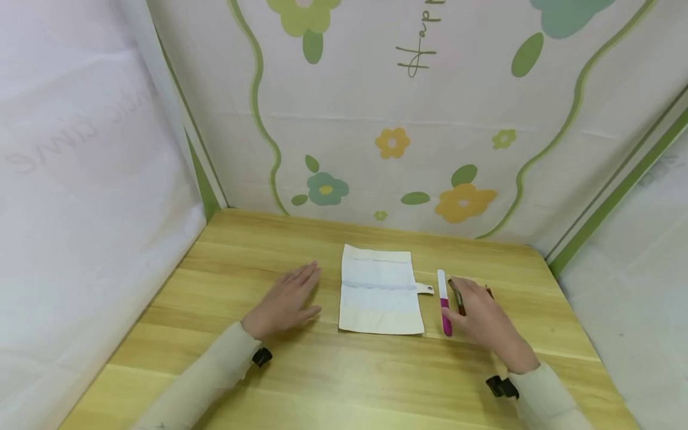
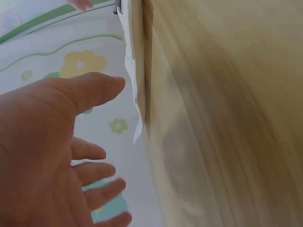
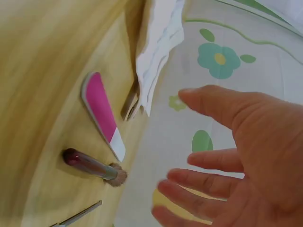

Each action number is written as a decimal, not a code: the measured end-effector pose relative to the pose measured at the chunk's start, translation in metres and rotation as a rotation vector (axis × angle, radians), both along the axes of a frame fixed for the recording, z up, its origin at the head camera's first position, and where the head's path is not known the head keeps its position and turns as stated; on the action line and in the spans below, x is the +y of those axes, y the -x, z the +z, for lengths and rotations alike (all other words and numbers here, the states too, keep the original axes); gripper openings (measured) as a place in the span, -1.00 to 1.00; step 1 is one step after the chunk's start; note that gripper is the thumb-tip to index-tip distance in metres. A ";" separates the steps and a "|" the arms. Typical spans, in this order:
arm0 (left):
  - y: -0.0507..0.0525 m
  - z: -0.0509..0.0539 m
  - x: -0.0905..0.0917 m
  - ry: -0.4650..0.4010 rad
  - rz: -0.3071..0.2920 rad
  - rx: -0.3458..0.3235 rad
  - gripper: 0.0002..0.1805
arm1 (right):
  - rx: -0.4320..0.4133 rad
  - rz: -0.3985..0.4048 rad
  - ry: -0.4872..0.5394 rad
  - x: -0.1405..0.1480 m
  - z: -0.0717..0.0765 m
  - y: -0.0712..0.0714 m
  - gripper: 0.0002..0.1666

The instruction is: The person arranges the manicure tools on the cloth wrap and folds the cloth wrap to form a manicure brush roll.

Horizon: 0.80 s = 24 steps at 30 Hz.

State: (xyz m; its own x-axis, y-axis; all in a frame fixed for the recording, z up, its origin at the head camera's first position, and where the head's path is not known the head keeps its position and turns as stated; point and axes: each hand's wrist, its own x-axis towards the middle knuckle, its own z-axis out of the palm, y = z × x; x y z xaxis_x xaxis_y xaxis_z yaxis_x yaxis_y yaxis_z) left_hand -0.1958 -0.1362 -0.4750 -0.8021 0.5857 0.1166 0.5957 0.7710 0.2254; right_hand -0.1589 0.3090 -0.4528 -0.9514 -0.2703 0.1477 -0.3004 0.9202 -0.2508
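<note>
A white pouch (image 1: 380, 298) lies unfolded flat on the table, its snap strap (image 1: 424, 289) pointing right. My left hand (image 1: 285, 303) is to the pouch's left, holding nothing, its fingers extended. Right of the strap lies a nail file (image 1: 444, 301) with a white end and a magenta end. Over the short makeup brush (image 3: 90, 163) hovers my right hand (image 1: 481, 316), partly covering it in the head view. In the right wrist view that hand's fingers are spread apart from the brush. A thin metal tool (image 3: 80, 215) lies beyond the brush, cut off by the frame edge.
The wooden table (image 1: 344, 382) ends at a white cloth wall (image 1: 349, 95) printed with flowers. More white cloth (image 1: 97, 209) hangs along the left side, and another sheet (image 1: 634, 251) along the right.
</note>
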 end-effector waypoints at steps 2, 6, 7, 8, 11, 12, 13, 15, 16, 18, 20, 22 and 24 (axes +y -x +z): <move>0.007 -0.001 0.003 -0.035 -0.038 -0.023 -0.11 | -0.053 -0.017 0.065 0.002 0.004 0.009 -0.24; 0.021 0.000 0.011 -0.108 -0.053 -0.096 -0.18 | -0.195 -0.086 0.168 0.004 0.012 0.026 -0.34; 0.024 0.000 0.013 -0.123 -0.046 -0.121 -0.21 | -0.226 -0.100 0.182 0.005 0.013 0.030 -0.35; 0.028 0.000 0.016 -0.149 -0.038 -0.154 -0.23 | -0.249 -0.113 0.189 0.006 0.015 0.034 -0.37; 0.038 -0.002 0.023 -0.220 -0.025 -0.243 -0.31 | -0.308 -0.144 0.189 0.008 0.016 0.046 -0.60; 0.041 -0.002 0.026 -0.244 -0.023 -0.272 -0.32 | -0.318 -0.144 0.184 0.008 0.015 0.050 -0.60; 0.045 -0.003 0.028 -0.258 -0.026 -0.292 -0.35 | -0.325 -0.140 0.182 0.008 0.014 0.054 -0.53; 0.051 -0.006 0.032 -0.281 -0.047 -0.317 -0.41 | -0.353 -0.142 0.180 0.007 0.011 0.062 -0.36; 0.054 -0.007 0.034 -0.285 -0.064 -0.322 -0.43 | -0.361 -0.140 0.179 0.006 0.009 0.065 -0.30; 0.060 -0.010 0.039 -0.282 -0.089 -0.330 -0.47 | -0.371 -0.140 0.179 0.004 0.005 0.071 -0.28; 0.065 -0.011 0.043 -0.274 -0.114 -0.331 -0.51 | -0.393 -0.167 0.185 0.002 0.002 0.075 -0.30; 0.069 -0.012 0.046 -0.266 -0.128 -0.330 -0.53 | -0.408 -0.196 0.185 -0.001 0.001 0.078 -0.34; 0.071 -0.011 0.048 -0.261 -0.132 -0.332 -0.56 | -0.413 -0.223 0.169 -0.004 -0.001 0.080 -0.38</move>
State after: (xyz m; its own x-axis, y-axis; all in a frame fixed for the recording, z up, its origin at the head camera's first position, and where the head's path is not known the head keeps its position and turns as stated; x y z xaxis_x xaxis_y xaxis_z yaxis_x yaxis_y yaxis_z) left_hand -0.2669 -0.0881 -0.4864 -0.7410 0.6711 0.0223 0.5477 0.5848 0.5983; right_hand -0.2389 0.3046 -0.4535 -0.9715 -0.0584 -0.2297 0.0550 0.8872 -0.4582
